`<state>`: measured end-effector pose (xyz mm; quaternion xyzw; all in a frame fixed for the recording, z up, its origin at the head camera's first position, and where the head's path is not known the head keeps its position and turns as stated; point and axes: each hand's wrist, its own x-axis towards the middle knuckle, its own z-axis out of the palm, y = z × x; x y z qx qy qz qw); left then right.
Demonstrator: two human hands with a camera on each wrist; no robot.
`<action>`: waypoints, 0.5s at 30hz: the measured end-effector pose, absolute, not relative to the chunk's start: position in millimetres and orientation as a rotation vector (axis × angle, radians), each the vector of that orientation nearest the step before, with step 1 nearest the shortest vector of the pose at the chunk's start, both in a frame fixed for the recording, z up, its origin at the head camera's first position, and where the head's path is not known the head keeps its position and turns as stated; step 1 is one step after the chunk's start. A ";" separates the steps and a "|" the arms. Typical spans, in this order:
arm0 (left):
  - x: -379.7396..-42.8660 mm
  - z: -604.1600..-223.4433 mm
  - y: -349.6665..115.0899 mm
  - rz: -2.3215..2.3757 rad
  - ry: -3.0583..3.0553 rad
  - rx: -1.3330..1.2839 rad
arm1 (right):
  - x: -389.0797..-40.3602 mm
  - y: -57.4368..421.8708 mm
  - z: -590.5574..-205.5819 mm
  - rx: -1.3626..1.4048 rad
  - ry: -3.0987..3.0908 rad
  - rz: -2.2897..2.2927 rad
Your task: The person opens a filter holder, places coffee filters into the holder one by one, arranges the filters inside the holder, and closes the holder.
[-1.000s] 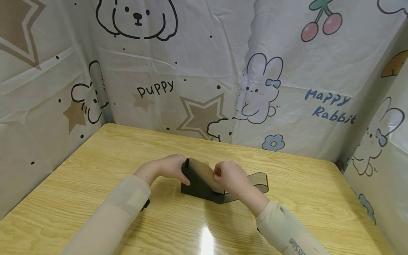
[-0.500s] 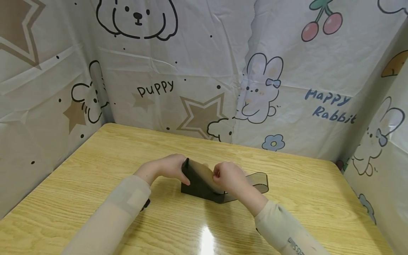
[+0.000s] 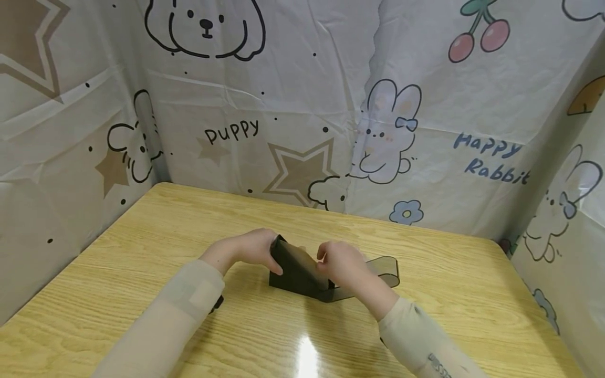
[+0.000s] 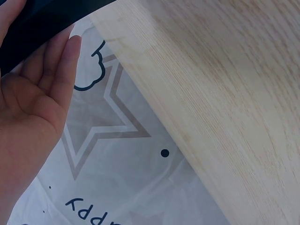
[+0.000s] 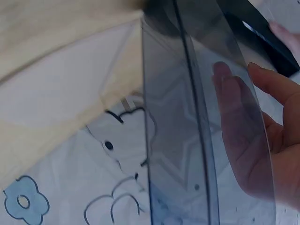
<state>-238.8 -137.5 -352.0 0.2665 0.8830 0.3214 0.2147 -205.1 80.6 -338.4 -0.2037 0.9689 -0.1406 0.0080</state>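
Note:
A dark, wedge-shaped object (image 3: 295, 275) with a slanted brownish face stands on the table, its exact kind unclear. My left hand (image 3: 257, 247) grips its raised left end, thumb on the near side and fingers round the far side; the left wrist view shows these fingers (image 4: 58, 65) against the dark edge. From its right end runs a see-through grey plastic strip (image 3: 385, 266) with a rounded bend. My right hand (image 3: 342, 261), fingers curled, holds this strip near the slanted face. In the right wrist view its fingers show through the plastic, with the thumb (image 5: 267, 79) at the edge.
The wood-grain table (image 3: 227, 336) extends round the object on every side. A printed cloth (image 3: 283, 79) with cartoon animals and stars hangs behind the table and along both sides.
The slanted brownish face has shifted slightly, and a dark edge now shows at its lower right end. Both hands stay almost in place; the right fingers have loosened a little.

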 end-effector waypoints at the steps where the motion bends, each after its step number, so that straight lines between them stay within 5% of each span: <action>1: -239.0 -352.3 -137.2 0.894 2.444 0.742 | -204.8 82.1 -334.2 -0.607 3.027 -0.457; 15: -239.1 -353.5 -137.2 0.900 2.451 0.729 | -226.5 167.1 -284.7 -0.273 3.101 -0.694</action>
